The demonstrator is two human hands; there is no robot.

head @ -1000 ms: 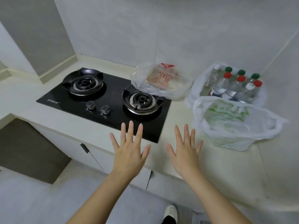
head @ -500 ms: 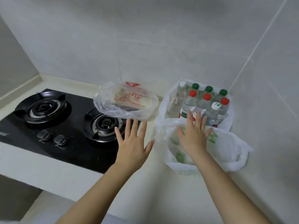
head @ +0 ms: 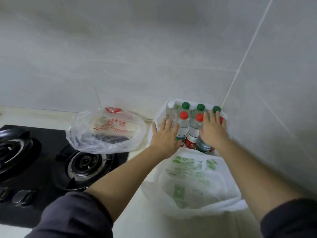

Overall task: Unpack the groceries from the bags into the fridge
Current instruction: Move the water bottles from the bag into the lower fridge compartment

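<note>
A white bag point(head: 155, 121) in the counter's back right corner holds several water bottles point(head: 183, 125) with red and green caps. My left hand point(head: 164, 134) is spread flat over the bag's left side, fingers apart. My right hand point(head: 212, 130) is spread over the right bottles, covering some caps. Neither hand grips anything. In front of it lies a white bag with green print point(head: 193, 182), under my forearms. A clear bag with red print point(head: 106, 129) rests to the left, partly on the stove. No fridge is in view.
A black gas stove point(head: 30, 169) with two burners and two knobs fills the left of the cream counter point(head: 137, 220). Grey tiled walls close the corner behind and to the right of the bags.
Both hands moved forward and right, from over the counter's front edge to over the bottle bag. The view turned toward the corner and came closer.
</note>
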